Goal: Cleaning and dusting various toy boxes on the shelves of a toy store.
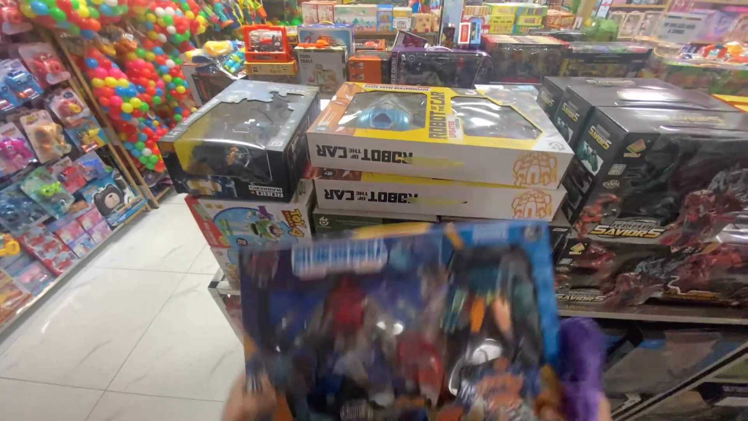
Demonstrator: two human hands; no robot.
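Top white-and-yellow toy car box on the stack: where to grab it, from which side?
Take the white-and-yellow box by its two short ends, reaching from the aisle side over the blurred blue toy box. It lies flat on an identical box, top free. Its clear window panel looks weak, so I'd avoid pressing there.

Stacked toy boxes (436,148) on a low shelf (654,312)

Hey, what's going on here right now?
A person in a toy shop holds up a big blue toy box, blurred, close to the camera. The left hand grips its bottom left corner; the right hand, in a purple sleeve, is at its bottom right. Behind it stand stacked white and yellow toy boxes, a black and yellow box and dark boxes.
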